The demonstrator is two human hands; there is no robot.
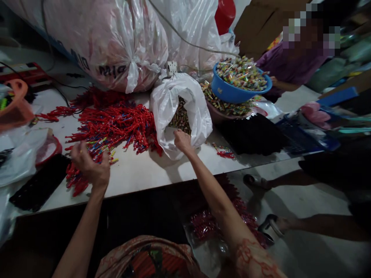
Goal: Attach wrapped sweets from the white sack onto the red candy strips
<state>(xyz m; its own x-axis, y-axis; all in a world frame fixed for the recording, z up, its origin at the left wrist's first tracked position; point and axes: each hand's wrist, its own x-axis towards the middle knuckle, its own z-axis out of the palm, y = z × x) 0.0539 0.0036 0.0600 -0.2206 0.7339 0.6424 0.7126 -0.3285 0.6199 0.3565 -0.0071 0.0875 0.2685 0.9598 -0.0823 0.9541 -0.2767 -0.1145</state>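
My left hand (pixel 91 166) hovers over the near end of a pile of thin red plastic pieces (pixel 116 123), its fingers curved and spread apart with nothing visible between them. Some blue, yellow and green bits show among the red. At the front of an open white plastic bag (pixel 199 119) is my right hand (pixel 183 141), its fingers closed in a pinch. What they hold, if anything, is hidden. Inside the bag lie many small dark greenish-brown pieces (pixel 182 116), just beyond my right fingertips.
Large stuffed plastic sacks (pixel 116 46) stand behind the pile. A blue basin (pixel 228 88) heaped with wrapped pieces sits right of the bag, near a black pile (pixel 255 135). An orange basket (pixel 17 108) stands left. A person in purple (pixel 278 65) is at the far right.
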